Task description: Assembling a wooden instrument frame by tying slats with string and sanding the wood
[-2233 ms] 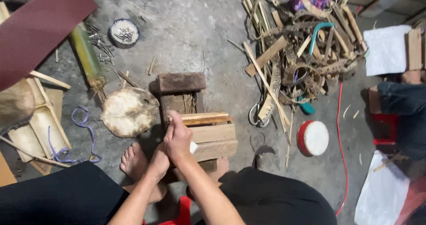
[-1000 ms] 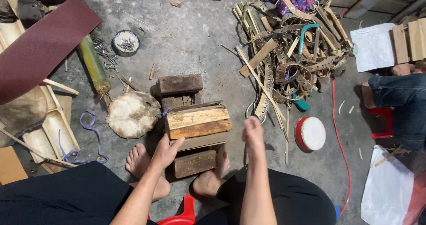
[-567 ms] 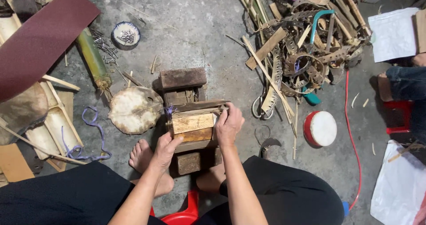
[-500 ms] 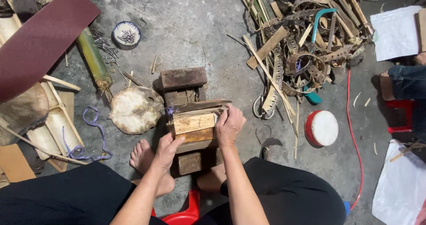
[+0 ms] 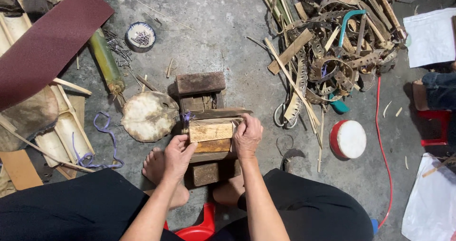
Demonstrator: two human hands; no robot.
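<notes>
Even, soft daylight; shadows faint and short; no glare; sharp throughout, with slight wide-angle bending at the edges.

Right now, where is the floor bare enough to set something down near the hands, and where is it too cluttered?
Bare concrete lies beyond the dark wooden block, between the small bowl of nails and the scrap pile. Another patch lies beside the red-rimmed drum. Left of the left hand, the round hide piece, bamboo and boards crowd the floor.

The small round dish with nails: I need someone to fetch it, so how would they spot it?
Start at the long maroon board at upper left. Off its right end, above the green bamboo stalk, sits the dish. It is the only dark-rimmed round container holding nails.
</notes>
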